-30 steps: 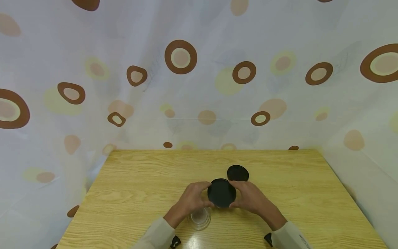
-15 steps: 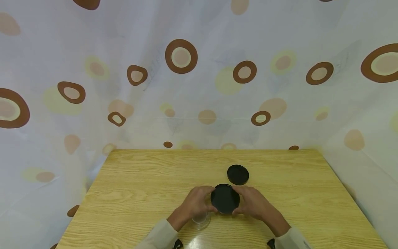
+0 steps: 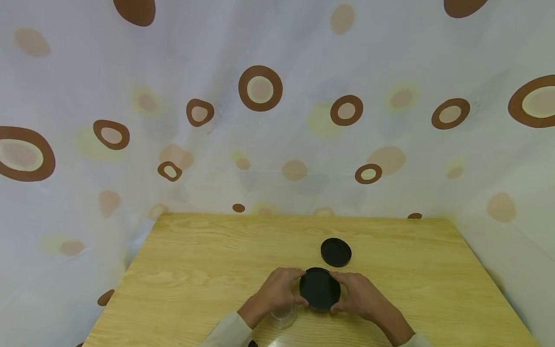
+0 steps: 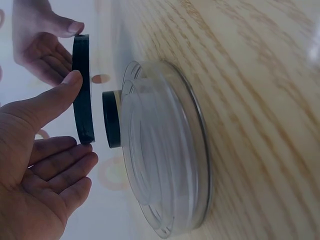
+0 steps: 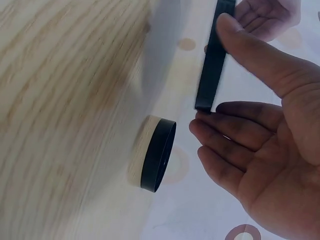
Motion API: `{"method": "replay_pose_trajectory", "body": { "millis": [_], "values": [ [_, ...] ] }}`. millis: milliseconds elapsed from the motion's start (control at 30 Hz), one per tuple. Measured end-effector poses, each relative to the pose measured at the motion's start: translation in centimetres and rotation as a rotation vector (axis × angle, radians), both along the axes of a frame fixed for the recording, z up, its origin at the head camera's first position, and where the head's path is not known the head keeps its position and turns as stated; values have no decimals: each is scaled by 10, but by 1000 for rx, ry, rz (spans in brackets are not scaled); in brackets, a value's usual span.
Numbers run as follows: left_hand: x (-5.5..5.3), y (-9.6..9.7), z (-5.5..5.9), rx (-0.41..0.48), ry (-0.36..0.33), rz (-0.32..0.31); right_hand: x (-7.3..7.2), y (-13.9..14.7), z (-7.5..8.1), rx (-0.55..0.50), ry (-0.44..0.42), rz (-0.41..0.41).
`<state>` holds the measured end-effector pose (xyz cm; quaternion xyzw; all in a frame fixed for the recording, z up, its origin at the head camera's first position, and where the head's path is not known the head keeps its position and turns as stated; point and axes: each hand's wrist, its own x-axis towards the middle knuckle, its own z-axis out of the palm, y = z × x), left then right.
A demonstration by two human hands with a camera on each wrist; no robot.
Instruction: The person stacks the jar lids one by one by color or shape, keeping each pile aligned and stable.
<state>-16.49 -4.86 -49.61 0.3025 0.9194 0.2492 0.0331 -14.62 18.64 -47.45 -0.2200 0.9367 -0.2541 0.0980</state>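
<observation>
Between both hands a round, flat black lid (image 3: 320, 289) is held off the table. My left hand (image 3: 279, 291) pinches its left edge, thumb on the near side and fingertips on the far side. Opposite it, my right hand (image 3: 361, 296) pinches the right edge the same way. In the left wrist view the lid stands apart from the clear round plastic dishes (image 4: 167, 155), which sit nested on the table by my left hand. A second black lid (image 3: 336, 252) lies just beyond the hands, its raised rim facing up, and shows in the right wrist view too.
The light wood table (image 3: 208, 260) ends at a pale curtain (image 3: 295, 120) with brown and beige spots, which hangs behind it and along both sides.
Both hands have brought the held lid nearer to me and slightly to the right, away from the second lid. The head view has tilted up a little.
</observation>
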Motion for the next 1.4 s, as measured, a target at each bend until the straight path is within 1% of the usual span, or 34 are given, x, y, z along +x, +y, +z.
{"method": "replay_pose_trajectory", "body": {
  "millis": [200, 400, 467, 567, 733, 967, 1167, 1300, 1400],
  "values": [
    [3, 5, 0, -24, -9, -12, 3, 5, -3, 30, 31, 3],
    [5, 10, -1, -46, -20, -33, 8, 9, -5, 50, -1, -13],
    [5, 8, -1, -49, -20, -37, 8, 7, -5, 59, -6, -13],
    [5, 7, -1, -54, -14, -43, 8, 4, -5, 66, -8, -11],
    [6, 5, -2, -77, -2, -33, 7, 0, -5, 64, -10, 5],
    [11, 17, -5, -108, 31, -66, 13, 6, -4, 101, -4, -22],
    [12, 19, -7, -119, 20, -61, 17, 8, -5, 85, -7, -8],
    [14, 19, -6, -156, 17, -54, 18, 5, -9, 105, 9, -18],
    [17, 19, -5, -179, 4, -40, 18, 2, -10, 119, -9, -32]
  ]
}}
